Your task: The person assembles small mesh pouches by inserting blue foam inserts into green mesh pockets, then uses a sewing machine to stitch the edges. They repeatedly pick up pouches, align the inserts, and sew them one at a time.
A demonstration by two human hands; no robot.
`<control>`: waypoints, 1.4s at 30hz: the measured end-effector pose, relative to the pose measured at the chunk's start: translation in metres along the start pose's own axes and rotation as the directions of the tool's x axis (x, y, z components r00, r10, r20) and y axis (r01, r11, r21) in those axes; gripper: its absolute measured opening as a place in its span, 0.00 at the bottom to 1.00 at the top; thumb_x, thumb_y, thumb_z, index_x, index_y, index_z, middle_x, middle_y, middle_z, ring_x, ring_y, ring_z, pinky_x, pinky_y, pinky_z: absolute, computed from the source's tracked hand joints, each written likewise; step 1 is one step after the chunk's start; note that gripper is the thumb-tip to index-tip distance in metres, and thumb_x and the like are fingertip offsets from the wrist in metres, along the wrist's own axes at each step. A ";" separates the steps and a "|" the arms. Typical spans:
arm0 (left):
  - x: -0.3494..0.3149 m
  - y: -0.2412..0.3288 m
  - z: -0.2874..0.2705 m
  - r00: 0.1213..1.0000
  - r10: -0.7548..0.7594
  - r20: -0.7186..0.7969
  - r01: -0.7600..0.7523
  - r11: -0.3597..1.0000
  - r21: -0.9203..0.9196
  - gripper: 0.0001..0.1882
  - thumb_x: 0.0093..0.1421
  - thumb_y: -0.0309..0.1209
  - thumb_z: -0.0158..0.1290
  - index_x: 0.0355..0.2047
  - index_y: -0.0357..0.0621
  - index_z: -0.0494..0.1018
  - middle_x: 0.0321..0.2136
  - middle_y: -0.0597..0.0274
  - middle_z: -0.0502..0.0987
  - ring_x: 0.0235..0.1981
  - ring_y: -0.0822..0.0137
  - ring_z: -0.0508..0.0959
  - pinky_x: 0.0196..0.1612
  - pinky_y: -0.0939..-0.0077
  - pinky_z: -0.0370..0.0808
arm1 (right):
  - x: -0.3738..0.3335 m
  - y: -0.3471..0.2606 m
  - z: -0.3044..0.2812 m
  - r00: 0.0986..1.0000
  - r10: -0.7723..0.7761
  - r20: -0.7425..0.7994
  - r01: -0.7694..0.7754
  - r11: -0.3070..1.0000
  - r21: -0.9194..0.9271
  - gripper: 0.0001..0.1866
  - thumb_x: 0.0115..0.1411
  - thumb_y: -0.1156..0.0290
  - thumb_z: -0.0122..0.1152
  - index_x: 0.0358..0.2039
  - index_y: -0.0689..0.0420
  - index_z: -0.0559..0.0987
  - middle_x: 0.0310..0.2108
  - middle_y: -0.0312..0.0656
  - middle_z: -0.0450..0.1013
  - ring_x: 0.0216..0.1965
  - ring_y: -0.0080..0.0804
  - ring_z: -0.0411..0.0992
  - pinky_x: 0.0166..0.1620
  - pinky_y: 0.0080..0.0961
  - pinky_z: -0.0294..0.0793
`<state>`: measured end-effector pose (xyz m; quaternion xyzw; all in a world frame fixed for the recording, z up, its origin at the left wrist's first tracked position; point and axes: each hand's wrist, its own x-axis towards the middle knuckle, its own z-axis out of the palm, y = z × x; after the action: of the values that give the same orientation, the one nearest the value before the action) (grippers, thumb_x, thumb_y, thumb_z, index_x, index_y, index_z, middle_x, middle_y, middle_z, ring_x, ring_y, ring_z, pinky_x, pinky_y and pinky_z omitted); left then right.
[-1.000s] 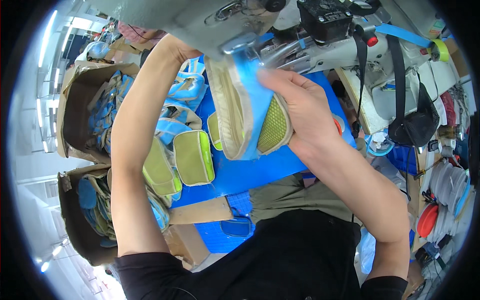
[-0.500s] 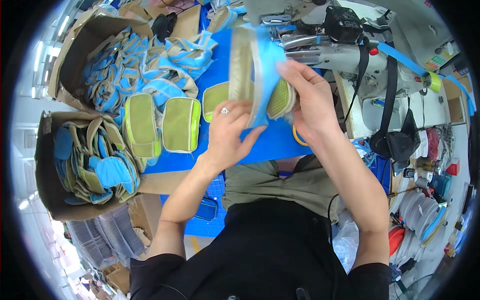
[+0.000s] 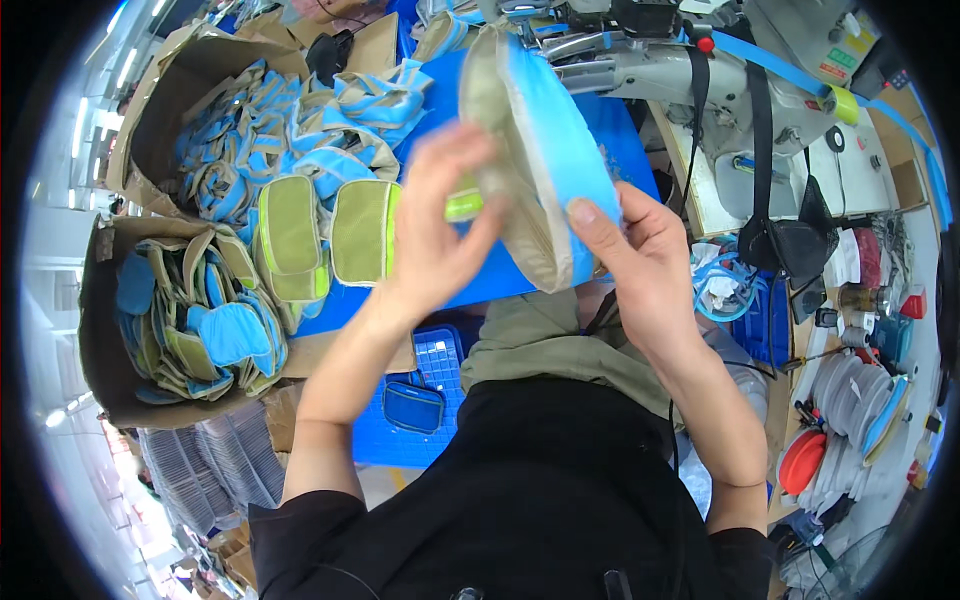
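I have the right hand (image 3: 655,265) clasping the blue-and-beige fabric pouch (image 3: 540,165) by its blue side, the thumb pressed on the blue cloth and the other fingers curled around the right side, partly hidden. The fabric pouch is tilted on end and raised over the blue tabletop (image 3: 630,140), between the two hands and just on the near side of the sewing machine (image 3: 690,85). Its beige side faces the left hand (image 3: 425,215), which I see blurred: the fingers are spread away from the thumb and grasp nothing that I can make out. I cannot tell whether they brush the beige edge.

A lime-edged piece (image 3: 463,204) shows in the gap between the left hand and the fabric pouch. Farther left, I see two green pouches (image 3: 290,225) side by side on the tabletop, near a heap of blue-and-beige strips (image 3: 350,110) that runs into the upper cardboard box (image 3: 160,120). The lower cardboard box (image 3: 105,330) holds a jumble of green, beige and blue pieces (image 3: 232,335). Below the tabletop, a dark blue pouch (image 3: 413,407) lies on a blue basket (image 3: 437,350).
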<state>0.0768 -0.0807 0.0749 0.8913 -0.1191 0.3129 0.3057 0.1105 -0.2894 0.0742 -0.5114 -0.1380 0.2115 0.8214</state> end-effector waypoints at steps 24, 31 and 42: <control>0.075 -0.048 0.024 0.981 0.189 -0.052 -0.189 0.982 0.001 0.11 0.57 0.24 0.66 0.40 0.37 0.80 0.37 0.60 0.85 0.36 0.71 0.82 0.39 0.77 0.78 | 0.121 0.016 -0.025 1.000 0.012 0.004 -0.012 0.999 -0.045 0.19 0.61 0.62 0.72 0.47 0.64 0.84 0.33 0.38 0.81 0.32 0.16 0.75 0.33 0.17 0.71; 0.063 -0.036 0.036 0.891 0.449 -0.061 -0.437 0.887 0.151 0.10 0.46 0.26 0.65 0.32 0.48 0.83 0.34 0.65 0.85 0.32 0.62 0.84 0.32 0.70 0.78 | 0.123 -0.009 -0.013 0.970 0.231 -0.076 -0.225 0.971 0.080 0.15 0.61 0.65 0.72 0.41 0.64 0.85 0.33 0.40 0.81 0.29 0.18 0.75 0.32 0.19 0.73; 0.085 -0.090 0.008 0.706 -0.524 0.477 0.694 0.374 -0.615 0.16 0.67 0.42 0.54 0.40 0.42 0.80 0.38 0.59 0.82 0.38 0.67 0.81 0.38 0.71 0.78 | 0.136 0.011 0.007 0.960 0.154 -0.235 -0.126 0.984 0.129 0.13 0.60 0.69 0.71 0.36 0.68 0.84 0.31 0.41 0.81 0.29 0.23 0.77 0.35 0.22 0.77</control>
<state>0.1830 -0.0170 0.0812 0.6810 0.0695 0.0038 0.7290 0.2237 -0.2138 0.0688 -0.4947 0.0130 0.2121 0.8427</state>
